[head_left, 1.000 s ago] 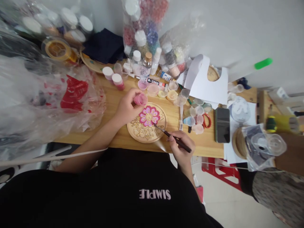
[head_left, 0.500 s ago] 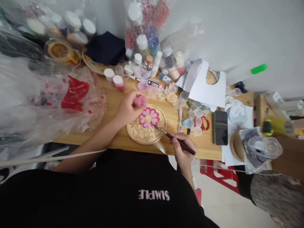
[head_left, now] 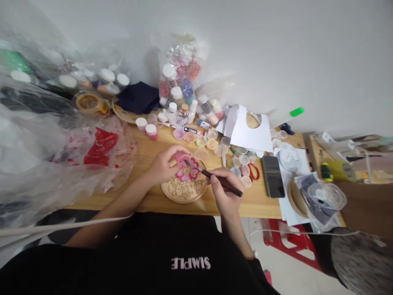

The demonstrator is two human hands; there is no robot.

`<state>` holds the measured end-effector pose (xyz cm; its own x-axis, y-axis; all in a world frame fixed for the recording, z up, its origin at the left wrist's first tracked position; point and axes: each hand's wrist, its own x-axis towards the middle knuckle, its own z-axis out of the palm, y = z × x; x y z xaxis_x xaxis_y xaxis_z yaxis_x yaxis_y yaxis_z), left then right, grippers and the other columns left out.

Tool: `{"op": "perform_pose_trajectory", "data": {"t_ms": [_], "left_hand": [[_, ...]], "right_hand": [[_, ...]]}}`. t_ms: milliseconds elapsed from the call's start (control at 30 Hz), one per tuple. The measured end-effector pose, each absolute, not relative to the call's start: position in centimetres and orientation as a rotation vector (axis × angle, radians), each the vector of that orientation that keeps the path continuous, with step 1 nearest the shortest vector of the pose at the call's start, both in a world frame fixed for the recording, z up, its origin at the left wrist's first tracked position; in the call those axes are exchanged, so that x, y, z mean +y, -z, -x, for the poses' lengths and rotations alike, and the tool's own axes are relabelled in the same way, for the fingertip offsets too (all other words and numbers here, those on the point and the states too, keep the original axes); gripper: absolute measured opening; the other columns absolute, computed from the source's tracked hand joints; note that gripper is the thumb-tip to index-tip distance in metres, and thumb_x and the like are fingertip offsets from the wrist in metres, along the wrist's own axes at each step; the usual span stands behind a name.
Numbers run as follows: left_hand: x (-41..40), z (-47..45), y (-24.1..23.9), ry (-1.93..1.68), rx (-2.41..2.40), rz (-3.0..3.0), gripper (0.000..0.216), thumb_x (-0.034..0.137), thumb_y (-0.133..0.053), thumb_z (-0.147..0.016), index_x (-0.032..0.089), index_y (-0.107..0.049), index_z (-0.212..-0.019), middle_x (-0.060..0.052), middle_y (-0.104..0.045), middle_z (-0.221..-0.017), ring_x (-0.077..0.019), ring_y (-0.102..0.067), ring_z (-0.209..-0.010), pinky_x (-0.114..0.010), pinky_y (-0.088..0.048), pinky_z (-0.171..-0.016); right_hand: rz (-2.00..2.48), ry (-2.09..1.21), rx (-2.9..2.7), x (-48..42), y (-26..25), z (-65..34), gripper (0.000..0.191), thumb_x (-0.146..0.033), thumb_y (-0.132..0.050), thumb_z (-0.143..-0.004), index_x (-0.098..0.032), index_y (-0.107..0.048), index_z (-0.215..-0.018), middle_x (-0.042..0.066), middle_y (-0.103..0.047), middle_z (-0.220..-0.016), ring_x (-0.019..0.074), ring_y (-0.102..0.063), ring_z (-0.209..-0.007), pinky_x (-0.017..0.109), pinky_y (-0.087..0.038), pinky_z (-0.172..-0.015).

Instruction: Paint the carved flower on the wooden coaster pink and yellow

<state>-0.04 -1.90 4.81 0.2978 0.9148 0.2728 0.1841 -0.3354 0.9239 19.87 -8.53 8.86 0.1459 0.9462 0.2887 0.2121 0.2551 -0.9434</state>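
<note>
A round wooden disc (head_left: 181,191) with gold outlines and a pink flower (head_left: 187,173) lies on the wooden table (head_left: 147,196) in front of me. My left hand (head_left: 162,166) is closed around a small pink cup (head_left: 181,157), tilted over the disc's far edge. My right hand (head_left: 224,192) pinches a thin dark brush (head_left: 211,177), and the brush tip reaches into the mouth of the pink cup.
Small pots of colour (head_left: 211,144), a glue tube (head_left: 192,130), red scissors (head_left: 253,171) and a phone (head_left: 272,176) lie right of the disc. Bags of bottles (head_left: 181,86) stand behind. Crumpled plastic bags (head_left: 61,155) fill the left. A red stool (head_left: 288,241) stands below the table edge.
The brush tip has left the flower and gone up into the pink cup. My head has lifted, so the table sits lower and smaller in view.
</note>
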Motion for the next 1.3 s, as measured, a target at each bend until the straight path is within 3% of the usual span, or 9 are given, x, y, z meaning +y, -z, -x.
{"op": "perform_pose_trajectory", "data": {"t_ms": [200, 467, 633, 767, 1033, 1167, 1300], "left_hand": [[-2.3, 0.0, -6.1, -1.048, 0.993, -1.808, 0.023, 0.014, -0.059, -0.087, 0.023, -0.065, -0.107, -0.004, -0.076, -0.106, -0.0234, -0.074, -0.100, -0.040, -0.060, -0.091], [-2.6, -0.1, -7.0, -0.956, 0.985, -1.805, 0.031, 0.010, -0.057, -0.082, 0.023, -0.064, -0.109, -0.005, -0.076, -0.111, -0.0227, -0.073, -0.107, -0.041, -0.058, -0.097], [-2.6, -0.7, -7.5, -0.916, 1.019, -1.836, 0.024, 0.014, -0.060, -0.082, 0.022, -0.063, -0.105, -0.004, -0.076, -0.102, -0.0223, -0.073, -0.095, -0.037, -0.059, -0.086], [-2.5, -1.2, -7.1, -0.962, 1.090, -1.891, 0.022, 0.015, -0.061, -0.080, 0.023, -0.062, -0.101, -0.002, -0.074, -0.092, -0.0221, -0.071, -0.082, -0.035, -0.058, -0.073], [-2.5, -0.9, -6.2, -0.975, 1.162, -1.878, 0.021, 0.019, -0.064, -0.080, 0.024, -0.061, -0.101, -0.002, -0.075, -0.097, -0.0217, -0.073, -0.089, -0.034, -0.058, -0.079], [-2.3, -0.5, -5.6, -1.071, 1.266, -1.810, 0.017, 0.022, -0.064, -0.082, 0.024, -0.060, -0.099, -0.002, -0.074, -0.098, -0.0211, -0.071, -0.089, -0.035, -0.058, -0.080], [-1.7, 0.0, -4.7, -1.217, 1.407, -1.675, 0.021, 0.019, -0.067, -0.079, 0.024, -0.058, -0.097, -0.002, -0.072, -0.098, -0.0205, -0.069, -0.091, -0.036, -0.058, -0.085]], "right_hand": [[1.154, -0.695, -1.521, -7.2, -10.5, -19.9, 0.016, -0.012, -0.069, -0.083, -0.025, -0.076, -0.089, 0.000, -0.078, -0.080, 0.0142, -0.073, -0.070, 0.026, -0.058, -0.065], [1.131, -1.097, -1.128, -6.1, -7.9, -21.4, 0.007, -0.019, -0.074, -0.079, -0.025, -0.079, -0.078, -0.002, -0.076, -0.070, 0.0114, -0.065, -0.054, 0.023, -0.050, -0.052], [1.135, -1.210, -0.916, -6.0, -7.0, -21.2, 0.003, -0.024, -0.074, -0.073, -0.023, -0.076, -0.072, -0.003, -0.070, -0.058, 0.0125, -0.059, -0.047, 0.024, -0.045, -0.047], [1.139, -1.196, -0.814, -6.4, -7.4, -20.7, 0.005, -0.028, -0.070, -0.070, -0.023, -0.071, -0.068, -0.005, -0.064, -0.050, 0.0128, -0.053, -0.042, 0.025, -0.040, -0.043], [1.201, -1.139, -0.812, -7.2, -7.3, -21.2, 0.012, -0.035, -0.067, -0.073, -0.024, -0.066, -0.068, -0.005, -0.059, -0.049, 0.0121, -0.047, -0.040, 0.026, -0.034, -0.041], [1.208, -1.128, -0.809, -8.3, -6.6, -21.7, 0.013, -0.035, -0.066, -0.079, -0.024, -0.065, -0.072, -0.006, -0.057, -0.052, 0.0114, -0.049, -0.042, 0.026, -0.036, -0.043], [1.313, -1.056, -0.750, -10.1, -5.8, -22.0, 0.010, -0.031, -0.070, -0.075, -0.022, -0.068, -0.072, -0.005, -0.061, -0.052, 0.0118, -0.053, -0.043, 0.025, -0.037, -0.044]]}}
